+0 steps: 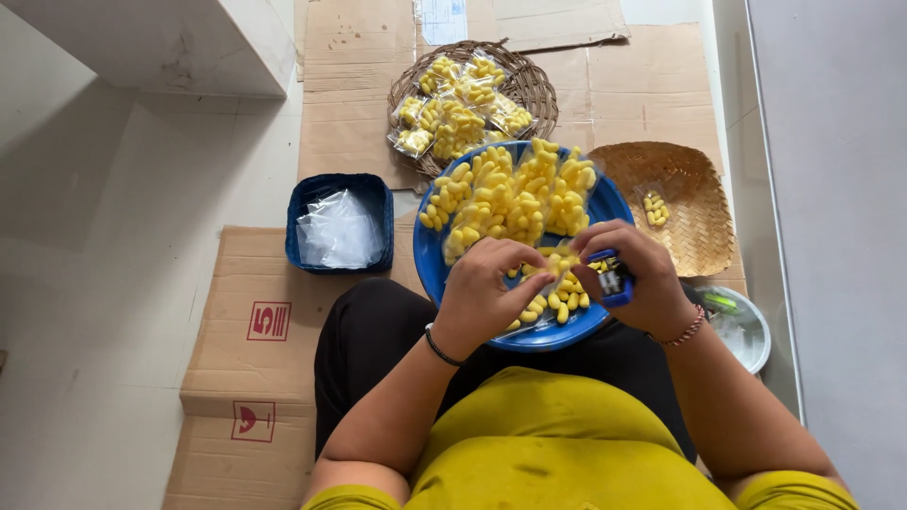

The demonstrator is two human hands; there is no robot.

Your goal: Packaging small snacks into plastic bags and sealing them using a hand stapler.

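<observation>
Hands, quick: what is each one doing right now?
Left hand: fingers pinched shut on a small clear bag of yellow snacks.
Right hand: closed around a blue stapler.

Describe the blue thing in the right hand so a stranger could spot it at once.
Find the big blue tray of yellow snacks on the person's lap. At its right edge the right hand grips a small blue stapler-like tool. It is the only hard, boxy blue item among soft yellow pieces.

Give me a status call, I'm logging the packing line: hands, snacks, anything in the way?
Left hand pinching small snack bag; right hand gripping blue stapler. Both over blue tray of yellow snacks. Nothing in the way.
</observation>
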